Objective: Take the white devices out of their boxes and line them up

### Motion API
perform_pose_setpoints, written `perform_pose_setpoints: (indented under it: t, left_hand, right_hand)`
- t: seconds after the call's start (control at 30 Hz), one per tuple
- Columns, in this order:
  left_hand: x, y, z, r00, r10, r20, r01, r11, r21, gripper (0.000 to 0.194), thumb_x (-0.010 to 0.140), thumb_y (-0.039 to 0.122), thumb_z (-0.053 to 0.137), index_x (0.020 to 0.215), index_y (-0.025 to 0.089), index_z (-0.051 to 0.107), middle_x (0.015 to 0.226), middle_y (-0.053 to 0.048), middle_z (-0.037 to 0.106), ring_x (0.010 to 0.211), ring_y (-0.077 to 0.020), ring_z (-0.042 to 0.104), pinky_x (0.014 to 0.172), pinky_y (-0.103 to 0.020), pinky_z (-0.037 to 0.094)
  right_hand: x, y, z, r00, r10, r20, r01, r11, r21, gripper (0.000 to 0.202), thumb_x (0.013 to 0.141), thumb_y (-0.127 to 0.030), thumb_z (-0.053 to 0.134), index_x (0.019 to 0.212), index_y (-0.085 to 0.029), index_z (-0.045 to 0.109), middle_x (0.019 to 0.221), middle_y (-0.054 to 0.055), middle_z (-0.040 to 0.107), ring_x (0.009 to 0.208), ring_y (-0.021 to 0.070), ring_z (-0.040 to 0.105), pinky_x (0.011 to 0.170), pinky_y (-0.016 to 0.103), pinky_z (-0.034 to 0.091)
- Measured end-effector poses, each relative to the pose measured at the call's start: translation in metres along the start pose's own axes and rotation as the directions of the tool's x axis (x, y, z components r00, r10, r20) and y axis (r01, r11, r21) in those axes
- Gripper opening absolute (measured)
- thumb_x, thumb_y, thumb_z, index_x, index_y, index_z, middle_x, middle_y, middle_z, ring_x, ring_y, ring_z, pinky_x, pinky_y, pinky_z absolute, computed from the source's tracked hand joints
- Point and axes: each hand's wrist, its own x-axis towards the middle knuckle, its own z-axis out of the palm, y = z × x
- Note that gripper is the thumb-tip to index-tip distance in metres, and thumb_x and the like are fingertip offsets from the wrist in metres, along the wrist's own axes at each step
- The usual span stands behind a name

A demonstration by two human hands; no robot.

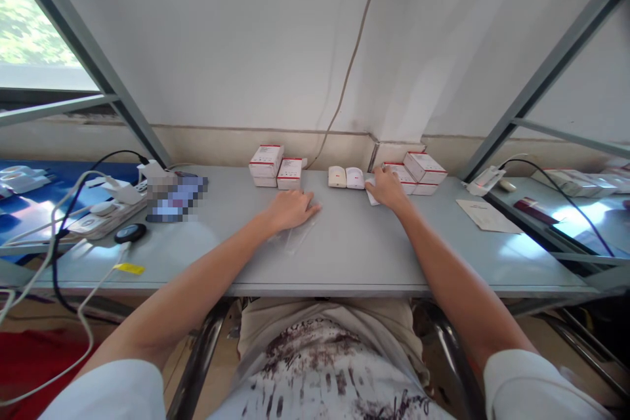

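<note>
nearest, on the grey desk (364,252) in front of the cream device (337,178) and to its left, clear plastic (295,241), thin and loose, partly under the left hand (291,209), with thumb spread outward. to the right of the cream device, past the white device (355,178) just beside it, the right hand (387,188), bent low over a white piece (373,199) and touching it. cannot tell from this angle whether gripping anything in either hand, with most fingertips hidden. farther back, to the left of the cream device, the left boxes (266,163), partly stacked; to its right, just beside the right hand, the right boxes (424,170), partly stacked. farthest, on the wall (246,46) behind and above the cream device, a beige cable (351,65). could tip the right boxes by swinging the knuckles outward; could bump the white device into the cream device by sliding the white piece leftward; could drag the clear plastic toward the left boxes by pushing the left hand ahead.
</note>
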Motion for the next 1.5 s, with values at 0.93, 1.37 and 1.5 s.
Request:
perform_pose_setpoints:
  t: [0.93,1.37,1.5]
  left_hand:
    - [0.006,0.01,-0.005,0.865,0.309,-0.396,-0.407,0.893,-0.191,0.024,0.114,0.03,0.045,0.105,0.022,0.066,0.109,-0.007,0.072,0.104,-0.0225,0.066,0.094,-0.036,0.052]
    - [0.011,0.006,-0.003,0.691,0.396,-0.605,-0.478,0.878,0.029,0.032,0.117,0.036,0.044,0.101,0.019,0.067,0.097,-0.006,0.072,0.087,-0.0208,0.065,0.084,-0.036,0.051]
    - [0.012,0.004,-0.001,0.644,0.431,-0.633,-0.467,0.876,0.121,0.028,0.115,0.03,0.048,0.101,0.019,0.069,0.098,-0.006,0.073,0.085,-0.0198,0.064,0.081,-0.035,0.048]
  right_hand:
    - [-0.011,-0.032,-0.036,0.945,0.16,-0.285,-0.085,0.963,0.257,0.053,0.093,-0.041,0.062,0.137,-0.014,0.055,0.128,0.023,0.064,0.112,0.0379,0.062,0.097,0.049,0.049]
    - [-0.021,-0.073,-0.033,0.969,0.184,0.165,-0.24,0.549,0.8,0.028,0.086,-0.048,0.076,0.091,-0.023,0.065,0.076,0.002,0.068,0.057,0.0154,0.059,0.045,0.026,0.045]
    - [-0.023,-0.078,-0.035,0.958,0.19,0.213,-0.273,0.392,0.879,0.033,0.083,-0.046,0.083,0.091,-0.022,0.061,0.085,0.004,0.071,0.065,0.017,0.065,0.042,0.026,0.054]
